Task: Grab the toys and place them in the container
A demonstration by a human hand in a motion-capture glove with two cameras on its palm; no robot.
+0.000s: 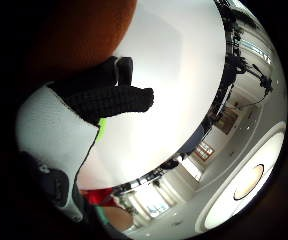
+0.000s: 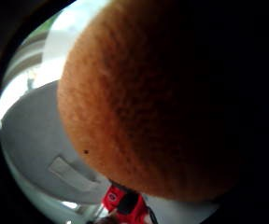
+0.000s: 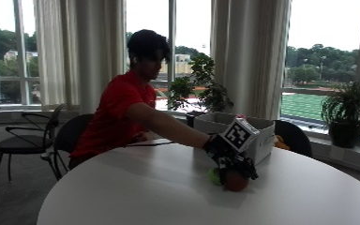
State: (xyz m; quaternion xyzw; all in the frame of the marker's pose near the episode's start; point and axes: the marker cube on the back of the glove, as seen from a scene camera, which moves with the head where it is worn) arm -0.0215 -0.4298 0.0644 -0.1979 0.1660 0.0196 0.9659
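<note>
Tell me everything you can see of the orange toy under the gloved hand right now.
The orange toy is round like a ball, with a fuzzy, felt-like surface seen close up in the thumb-side palm view. It sits on the white table in front of the container, with a small green toy right beside it. The gloved right hand is on top of it, fingers curled over it. Whether it is lifted yet cannot be told.

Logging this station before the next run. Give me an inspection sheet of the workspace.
Surface: round white table, mostly bare.
Job's things: orange toy under the gloved hand; green toy beside it; grey container behind them.
Clutter: nothing seen.
Grippers: right hand curled on the orange toy.
Cables: one dark cable on the table near the person.
Surroundings: chairs, potted plants, curtained windows.
</note>
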